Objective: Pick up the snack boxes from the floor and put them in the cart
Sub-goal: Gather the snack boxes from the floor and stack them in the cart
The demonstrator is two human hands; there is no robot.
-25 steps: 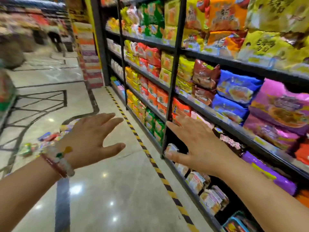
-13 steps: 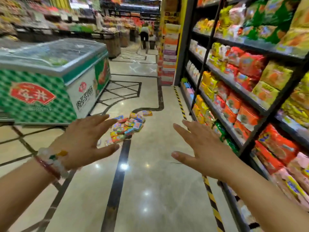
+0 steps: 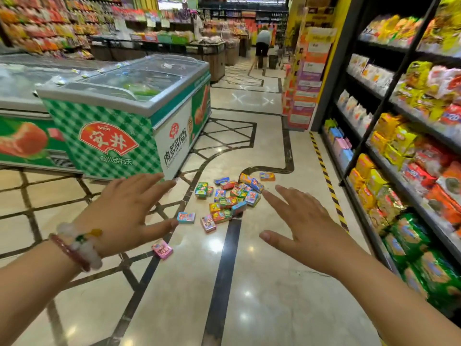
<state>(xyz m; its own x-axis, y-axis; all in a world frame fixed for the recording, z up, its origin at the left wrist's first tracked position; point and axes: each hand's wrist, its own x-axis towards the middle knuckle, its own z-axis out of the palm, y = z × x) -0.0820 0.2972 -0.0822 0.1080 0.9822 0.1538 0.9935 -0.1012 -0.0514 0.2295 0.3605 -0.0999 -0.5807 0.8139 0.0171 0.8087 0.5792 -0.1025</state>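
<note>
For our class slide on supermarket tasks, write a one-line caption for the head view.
Both open hands, left and right, reach toward snack boxes scattered on the floor beside a freezer.

Freezer (image 3: pixel 129 121) front: "安井"; side panel: "肉多多烤肠".

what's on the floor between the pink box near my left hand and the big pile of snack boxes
In the head view, two stray boxes lie between the pink box and the pile: a blue box and a pinkish box. Otherwise bare floor.
</note>
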